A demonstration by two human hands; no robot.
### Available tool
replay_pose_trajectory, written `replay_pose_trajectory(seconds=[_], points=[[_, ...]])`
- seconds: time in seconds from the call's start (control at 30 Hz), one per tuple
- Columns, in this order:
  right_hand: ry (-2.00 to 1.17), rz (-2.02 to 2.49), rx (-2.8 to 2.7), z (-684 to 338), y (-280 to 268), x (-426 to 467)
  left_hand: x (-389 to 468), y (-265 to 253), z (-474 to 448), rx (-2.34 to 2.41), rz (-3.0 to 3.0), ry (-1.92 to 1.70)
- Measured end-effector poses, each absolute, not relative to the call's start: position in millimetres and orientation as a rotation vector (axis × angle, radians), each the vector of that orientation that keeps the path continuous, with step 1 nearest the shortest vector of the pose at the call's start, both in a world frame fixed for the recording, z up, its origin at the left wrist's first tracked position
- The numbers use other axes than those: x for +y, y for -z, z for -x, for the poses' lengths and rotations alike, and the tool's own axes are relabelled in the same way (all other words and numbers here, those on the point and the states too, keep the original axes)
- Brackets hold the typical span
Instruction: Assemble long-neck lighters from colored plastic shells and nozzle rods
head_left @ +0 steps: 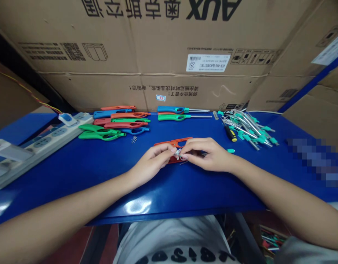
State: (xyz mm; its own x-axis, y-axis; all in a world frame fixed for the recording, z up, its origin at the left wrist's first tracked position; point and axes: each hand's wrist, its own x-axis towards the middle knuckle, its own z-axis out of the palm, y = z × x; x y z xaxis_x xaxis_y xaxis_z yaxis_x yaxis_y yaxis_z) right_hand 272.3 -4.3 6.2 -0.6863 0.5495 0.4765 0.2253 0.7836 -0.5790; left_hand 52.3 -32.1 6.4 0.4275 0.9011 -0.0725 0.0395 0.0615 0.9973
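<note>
My left hand [156, 157] and my right hand [206, 154] meet at the middle of the blue table. Between their fingertips is a small white part with thin wire [178, 153], gripped from both sides; its exact kind is too small to tell. Just behind and under the fingers lie orange-red lighter handle shells [171, 142], partly covered by my hands. A green tip [231, 150] shows past my right hand, apparently on a piece lying beneath it. Left of my hands, several tiny screws [134, 139] lie loose on the table.
Several coloured lighter handles [127, 120] lie at back left, beside a white power strip [51, 141]. Two assembled lighters [185, 117] lie at back centre. A pile of metal lighter tubes [248, 128] and a black-yellow screwdriver [230, 134] are at back right. A cardboard box [157, 44] stands behind.
</note>
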Motion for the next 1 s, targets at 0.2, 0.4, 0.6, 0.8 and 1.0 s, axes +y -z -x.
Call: replay_pose_trajectory(seconds=[0.2,0.4,0.6,0.8,1.0], points=[[-0.647,0.596,-2.325,-274.5,-7.3,-3.0,-32.9,-6.8,-52.4,0.955,-1.39,-0.805],[-0.61,0.684,-2.632,-284.2,-18.8,-2.7,-30.6,-7.3,-54.3,0.958,-1.262,-0.858],[-0.472,0.805,-2.741,-284.5,-12.2,-0.9,-29.9,-11.5,-52.2,1.027,-1.233,-0.878],[-0.856,0.806,-2.424,-276.2,-6.6,1.0,-28.6,-15.5,-51.4,1.098,-1.306,-0.855],[-1.478,1.208,-1.89,-268.5,-5.1,2.8,-28.8,-15.2,-50.3,1.096,-1.33,-0.842]])
